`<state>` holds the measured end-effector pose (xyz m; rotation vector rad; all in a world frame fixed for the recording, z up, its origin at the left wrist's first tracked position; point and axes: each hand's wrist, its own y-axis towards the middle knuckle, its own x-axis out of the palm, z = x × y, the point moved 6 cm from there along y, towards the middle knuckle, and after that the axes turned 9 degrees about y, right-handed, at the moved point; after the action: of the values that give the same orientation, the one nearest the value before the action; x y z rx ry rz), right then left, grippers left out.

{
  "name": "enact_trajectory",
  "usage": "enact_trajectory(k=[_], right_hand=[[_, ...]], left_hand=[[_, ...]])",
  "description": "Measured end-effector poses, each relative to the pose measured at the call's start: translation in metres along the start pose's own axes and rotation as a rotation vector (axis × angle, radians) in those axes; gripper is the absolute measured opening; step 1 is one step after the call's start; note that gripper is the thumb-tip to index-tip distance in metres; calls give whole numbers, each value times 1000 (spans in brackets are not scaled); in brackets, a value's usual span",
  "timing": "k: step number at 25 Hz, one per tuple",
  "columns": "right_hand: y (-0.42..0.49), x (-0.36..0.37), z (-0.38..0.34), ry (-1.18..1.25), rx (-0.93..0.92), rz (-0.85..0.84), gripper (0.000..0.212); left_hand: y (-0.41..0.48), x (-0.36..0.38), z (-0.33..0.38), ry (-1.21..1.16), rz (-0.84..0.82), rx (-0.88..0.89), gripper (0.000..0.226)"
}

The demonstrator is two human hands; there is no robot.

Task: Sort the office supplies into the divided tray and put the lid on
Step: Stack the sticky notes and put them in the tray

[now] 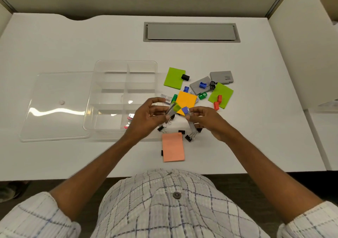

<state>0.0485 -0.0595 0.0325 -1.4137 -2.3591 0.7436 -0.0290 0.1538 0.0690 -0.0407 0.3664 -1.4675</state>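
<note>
A clear divided tray [102, 98] stands left of centre on the white desk, with a few pink and white small items [129, 120] in its near right compartment. Its clear lid [54, 108] lies flat to the left. My left hand [146, 117] holds a grey box with a light green sharpener [173, 109] on top. My right hand [206, 120] pinches a small blue sharpener [186, 110]. The two hands meet just right of the tray, above several black binder clips [189, 137].
Loose supplies lie to the right of the tray: two green sticky-note pads [173, 77], an orange pad [187, 98], a salmon pad [172, 147], grey boxes [221, 77], red [218, 102], blue [202, 85] and green [202, 96] sharpeners. A grey cable hatch [191, 31] sits at the back.
</note>
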Motion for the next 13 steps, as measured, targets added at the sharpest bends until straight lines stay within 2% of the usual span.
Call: enact_trajectory(k=[2,5,9,13], right_hand=[[1,10,-7,-18,-35,-19,26],[3,25,-22,-112,-95,-17,33],[5,53,-47,-252,-220,-29,44],[5,92,-73,-577,-457,-41,42]], left_hand=[[-1,-26,3,130,33,80,53],[-4,-59,1,452,21,170,51],[-6,-78,-19,772,-112,126,32],[-1,-74,-32,985,-250,112,33]])
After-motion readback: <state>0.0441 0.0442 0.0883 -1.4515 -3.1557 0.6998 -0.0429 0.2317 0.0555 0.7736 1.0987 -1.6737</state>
